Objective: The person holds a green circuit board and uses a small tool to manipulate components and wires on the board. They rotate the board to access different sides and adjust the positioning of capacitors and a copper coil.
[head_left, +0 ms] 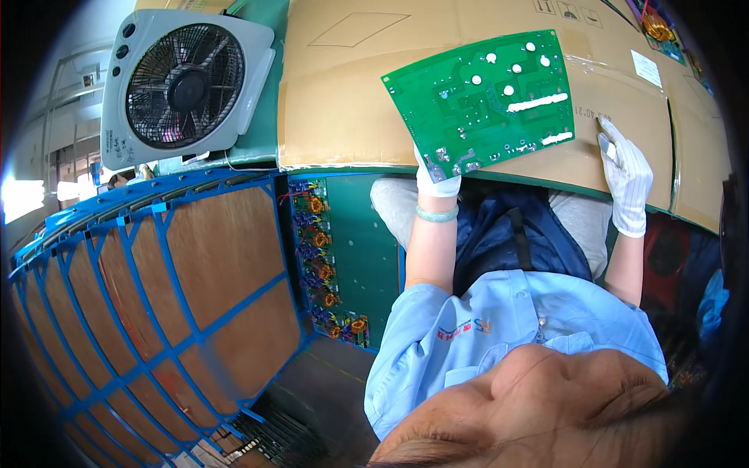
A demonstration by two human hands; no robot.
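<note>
A green circuit board [488, 97] is held tilted over the cardboard-covered table, its solder side with white blobs and strips of sealant toward me. My left hand [438, 184], in a white glove with a green bangle at the wrist, grips the board's near left corner; the board hides most of its fingers. To the right of the board, my right hand [626, 173] wears a striped white glove. Its fingers reach out over the cardboard, apart from the board, and no held object shows. A small grey patch is visible by the thumb.
Cardboard [335, 101] covers the worktop. A grey box fan [189, 90] stands at the far left. Below it is a blue-framed rack with brown panels [226, 257]. Several boards with copper coils [318, 238] line up beside my left arm; another coil [659, 27] shows far right.
</note>
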